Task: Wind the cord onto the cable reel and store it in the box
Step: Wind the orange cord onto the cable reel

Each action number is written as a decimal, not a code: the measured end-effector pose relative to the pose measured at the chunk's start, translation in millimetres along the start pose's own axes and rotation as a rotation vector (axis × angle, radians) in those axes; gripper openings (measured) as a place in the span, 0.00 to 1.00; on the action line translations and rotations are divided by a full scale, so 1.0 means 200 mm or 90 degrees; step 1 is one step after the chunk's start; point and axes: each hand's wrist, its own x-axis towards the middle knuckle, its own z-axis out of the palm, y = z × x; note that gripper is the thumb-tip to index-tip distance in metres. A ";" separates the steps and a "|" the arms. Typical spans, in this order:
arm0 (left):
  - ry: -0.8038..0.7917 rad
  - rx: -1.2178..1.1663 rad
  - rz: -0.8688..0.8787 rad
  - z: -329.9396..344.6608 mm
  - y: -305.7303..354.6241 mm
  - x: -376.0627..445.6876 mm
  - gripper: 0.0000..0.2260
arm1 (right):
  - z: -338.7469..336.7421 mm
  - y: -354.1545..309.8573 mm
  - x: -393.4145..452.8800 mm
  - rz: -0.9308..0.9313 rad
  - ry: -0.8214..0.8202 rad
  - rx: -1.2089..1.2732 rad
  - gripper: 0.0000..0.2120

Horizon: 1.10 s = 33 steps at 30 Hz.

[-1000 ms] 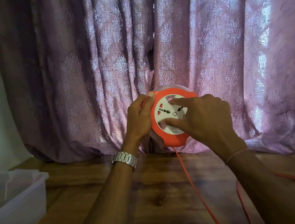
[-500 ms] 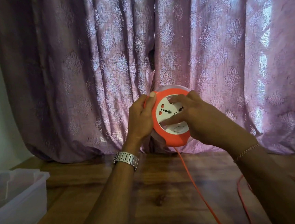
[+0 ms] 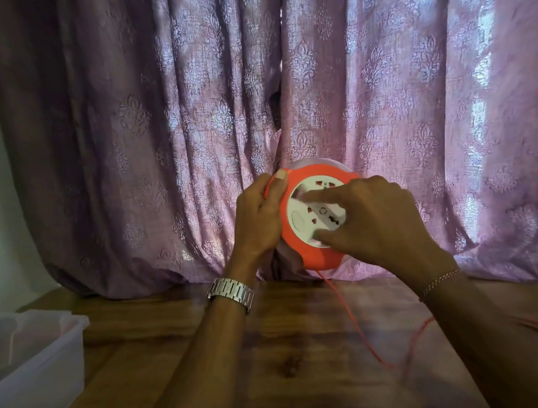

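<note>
I hold an orange cable reel (image 3: 317, 253) with a white socket face upright above the wooden table (image 3: 274, 349). My left hand (image 3: 259, 217) grips its left rim, thumb on the top edge. My right hand (image 3: 373, 220) lies over the white face, forefinger and thumb pressed on it. A thin orange cord (image 3: 356, 326) hangs from the bottom of the reel, runs down across the table and loops back toward the right. A translucent white plastic box (image 3: 46, 353) stands at the lower left.
A purple patterned curtain (image 3: 188, 113) hangs right behind the reel and rests on the table's far edge. More loops of orange cord lie at the right edge, partly hidden by my right forearm. A pale wall is at the far left.
The white socket face has turned: its oval button went from the bottom to the left. My right hand shifted round on the face. The hanging cord has swung and formed a loop on the table.
</note>
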 end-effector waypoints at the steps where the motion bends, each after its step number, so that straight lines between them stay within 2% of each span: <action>1: 0.000 -0.009 0.002 0.00 0.00 0.00 0.22 | 0.01 0.00 0.00 0.021 0.021 0.016 0.30; 3: -0.001 -0.036 -0.004 -0.01 0.01 0.00 0.24 | 0.02 -0.01 0.01 0.055 0.051 0.046 0.31; 5: 0.001 -0.045 -0.009 -0.01 0.02 0.00 0.21 | 0.03 -0.01 0.01 0.067 0.063 0.050 0.32; 10: 0.007 -0.028 -0.011 -0.01 0.00 0.00 0.19 | 0.04 0.01 0.02 0.028 0.079 -0.034 0.33; 13: 0.001 -0.024 -0.002 -0.01 0.00 0.00 0.18 | 0.02 0.03 0.03 -0.075 0.105 0.013 0.23; 15: 0.008 -0.020 0.002 -0.01 0.00 0.00 0.18 | 0.01 0.06 0.03 -0.153 0.059 0.060 0.10; 16: 0.009 -0.023 0.002 -0.01 0.01 0.00 0.18 | 0.00 0.06 0.03 -0.182 0.029 0.074 0.07; 19: 0.002 -0.023 0.002 -0.01 0.01 0.00 0.18 | 0.00 0.06 0.03 -0.218 -0.060 0.061 0.22; 21: -0.001 -0.026 0.001 -0.01 0.01 0.00 0.20 | -0.01 0.04 0.03 -0.212 -0.096 0.028 0.27; 26: -0.003 -0.036 0.015 -0.01 0.02 -0.01 0.25 | -0.01 0.02 0.02 -0.185 -0.065 -0.011 0.24; 29: 0.008 -0.038 0.020 -0.01 0.03 -0.02 0.28 | 0.00 0.02 0.01 -0.136 -0.053 -0.030 0.26; 33: 0.015 -0.047 -0.009 -0.01 0.04 -0.01 0.21 | -0.02 0.01 0.01 -0.048 0.009 -0.012 0.28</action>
